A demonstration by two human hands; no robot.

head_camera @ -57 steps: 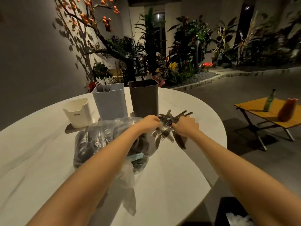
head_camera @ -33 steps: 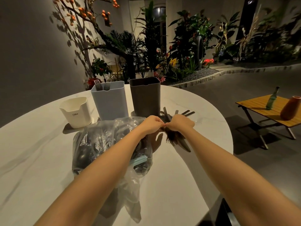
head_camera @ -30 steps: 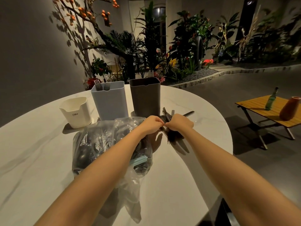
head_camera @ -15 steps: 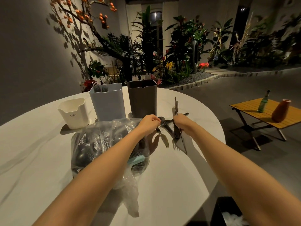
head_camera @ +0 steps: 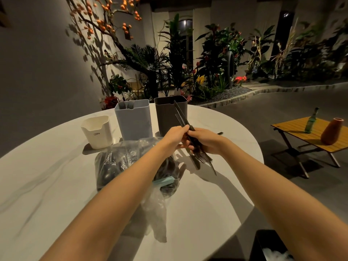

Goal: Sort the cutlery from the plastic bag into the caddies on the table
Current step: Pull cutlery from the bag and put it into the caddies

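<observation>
Centre frame: left hand (head_camera: 176, 135) pinching dark cutlery (head_camera: 183, 117) handles, right hand (head_camera: 206, 142) fingers curled round the bundle. Plastic bag (head_camera: 120, 162) lower left on desk (head_camera: 47, 185); caddies (head_camera: 133, 119) above.

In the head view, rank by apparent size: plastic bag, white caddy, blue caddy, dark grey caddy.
1. plastic bag, nearest the camera
2-3. blue caddy and dark grey caddy, alike
4. white caddy

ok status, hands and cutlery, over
Both hands, left and right, grip one cutlery bundle above table. Forks already in blue caddy. Bag still full.
</observation>
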